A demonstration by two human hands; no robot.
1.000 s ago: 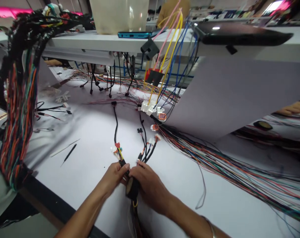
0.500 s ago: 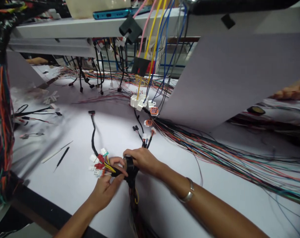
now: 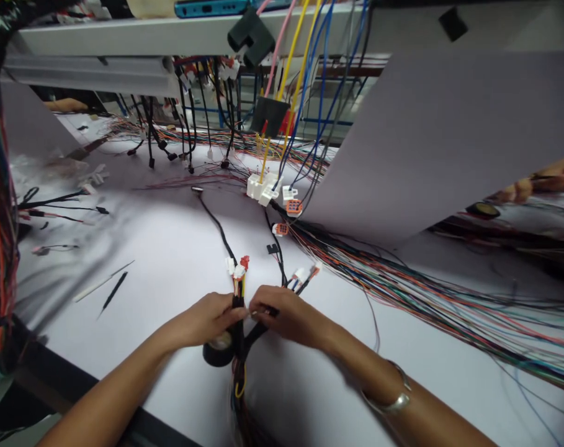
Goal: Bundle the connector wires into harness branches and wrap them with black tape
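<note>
Black insulating tape roll (image 3: pixel 218 349) sits against wiring harness branch (image 3: pixel 238 304) on white-covered bench (image 3: pixel 161 248), just below both hands. Taping of branch point looks to be in hand; next move seems to call for another tape turn round junction. Left hand (image 3: pixel 202 321) with fingers closed narrow round black trunk; right hand (image 3: pixel 288 316) with fingers pinched narrow on fork, any tape end there too small to tell

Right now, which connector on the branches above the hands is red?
The small red connector on the black branch held by the left hand; the connectors beside it are white.
</note>
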